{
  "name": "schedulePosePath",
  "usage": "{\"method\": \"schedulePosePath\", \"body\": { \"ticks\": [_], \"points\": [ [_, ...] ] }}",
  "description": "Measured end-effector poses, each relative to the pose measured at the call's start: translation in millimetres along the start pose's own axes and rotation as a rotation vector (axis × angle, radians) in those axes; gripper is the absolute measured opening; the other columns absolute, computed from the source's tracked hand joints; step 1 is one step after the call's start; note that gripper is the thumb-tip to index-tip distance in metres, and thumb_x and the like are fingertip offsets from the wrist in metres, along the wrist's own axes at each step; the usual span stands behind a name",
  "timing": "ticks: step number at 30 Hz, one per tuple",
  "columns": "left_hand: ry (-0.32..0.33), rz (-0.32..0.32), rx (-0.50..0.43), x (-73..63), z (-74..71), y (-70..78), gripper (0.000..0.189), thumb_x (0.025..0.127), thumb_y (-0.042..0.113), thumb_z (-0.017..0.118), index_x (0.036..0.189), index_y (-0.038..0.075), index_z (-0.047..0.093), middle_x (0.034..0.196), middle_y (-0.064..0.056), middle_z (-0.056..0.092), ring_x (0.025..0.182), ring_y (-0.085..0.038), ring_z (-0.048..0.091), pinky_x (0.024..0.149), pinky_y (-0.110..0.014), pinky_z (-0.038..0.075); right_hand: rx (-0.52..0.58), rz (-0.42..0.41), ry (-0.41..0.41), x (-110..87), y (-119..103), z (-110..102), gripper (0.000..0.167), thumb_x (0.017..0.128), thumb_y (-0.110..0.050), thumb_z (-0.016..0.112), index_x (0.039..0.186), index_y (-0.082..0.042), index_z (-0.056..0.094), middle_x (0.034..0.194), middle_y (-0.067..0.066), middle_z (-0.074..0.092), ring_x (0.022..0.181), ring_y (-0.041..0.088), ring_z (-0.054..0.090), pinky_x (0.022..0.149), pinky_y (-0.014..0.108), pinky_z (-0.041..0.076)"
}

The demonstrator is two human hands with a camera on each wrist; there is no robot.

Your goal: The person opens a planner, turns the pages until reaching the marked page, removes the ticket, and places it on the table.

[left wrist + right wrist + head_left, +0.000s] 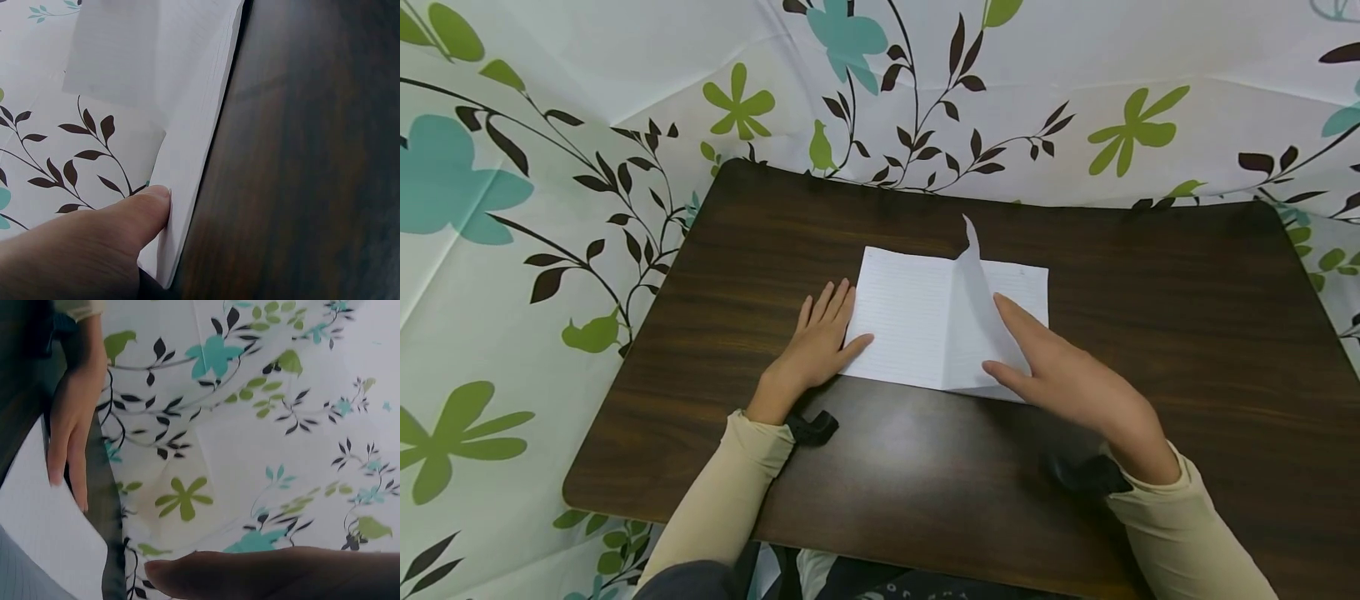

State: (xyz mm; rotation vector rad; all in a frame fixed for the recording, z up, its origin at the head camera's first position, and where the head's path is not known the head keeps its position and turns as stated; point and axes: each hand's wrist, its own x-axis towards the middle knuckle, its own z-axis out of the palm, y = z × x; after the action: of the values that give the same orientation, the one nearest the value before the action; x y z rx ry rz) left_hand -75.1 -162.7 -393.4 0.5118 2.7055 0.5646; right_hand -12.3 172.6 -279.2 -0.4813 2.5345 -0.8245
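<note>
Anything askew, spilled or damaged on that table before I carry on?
No spill or damage shows. Only a white paper page stands out, rising with a curled tip from the open white lined notebook on the dark brown wood-grain table; probably it is just mid-turn.

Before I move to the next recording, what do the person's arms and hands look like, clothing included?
Pale yellow sleeves reach towards both wrists, with a black device showing near each cuff. The left hand and right hand wear no gloves.
</note>
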Motion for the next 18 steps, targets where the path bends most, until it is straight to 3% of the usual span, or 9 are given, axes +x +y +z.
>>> {"method": "schedulePosePath", "body": {
  "ticks": [7, 12, 18],
  "points": [
    [0.012, 0.012, -0.004, -0.8, -1.3, 1.7, 0.087, 0.108, 0.056, 0.043, 0.168, 0.009, 0.003, 0.177, -0.009, -0.005, 0.165, -0.03, -0.009, 0.131, -0.058, -0.007, -0.103, -0.068, 0.153, 1.9, -15.7, 16.0, 0.077, 0.105, -0.028, 0.063, 0.167, -0.009, 0.022, 0.173, 0.016, 0.025, 0.158, 0.037, 0.03, 0.121, 0.062, 0.034],
    [0.012, 0.016, -0.001, -0.3, -0.4, 1.5, 0.086, 0.108, 0.055, 0.043, 0.168, 0.009, 0.003, 0.177, -0.009, -0.005, 0.165, -0.03, -0.009, 0.131, -0.058, -0.006, -0.181, -0.184, 0.291, 16.4, -18.8, 40.2, 0.073, 0.098, -0.016, 0.071, 0.162, -0.005, 0.037, 0.168, 0.018, 0.036, 0.149, 0.041, 0.045, 0.117, 0.06, 0.041],
    [0.021, 0.014, -0.015, -0.7, 0.1, 1.9, 0.075, 0.112, 0.051, 0.032, 0.168, 0.009, 0.005, 0.178, -0.008, -0.003, 0.165, -0.029, -0.009, 0.131, -0.057, -0.007, -0.253, -0.298, 0.382, 32.3, -16.8, 66.0, 0.069, 0.091, -0.007, 0.076, 0.154, -0.004, 0.048, 0.164, 0.018, 0.042, 0.14, 0.04, 0.052, 0.115, 0.056, 0.044]
  ]
}}
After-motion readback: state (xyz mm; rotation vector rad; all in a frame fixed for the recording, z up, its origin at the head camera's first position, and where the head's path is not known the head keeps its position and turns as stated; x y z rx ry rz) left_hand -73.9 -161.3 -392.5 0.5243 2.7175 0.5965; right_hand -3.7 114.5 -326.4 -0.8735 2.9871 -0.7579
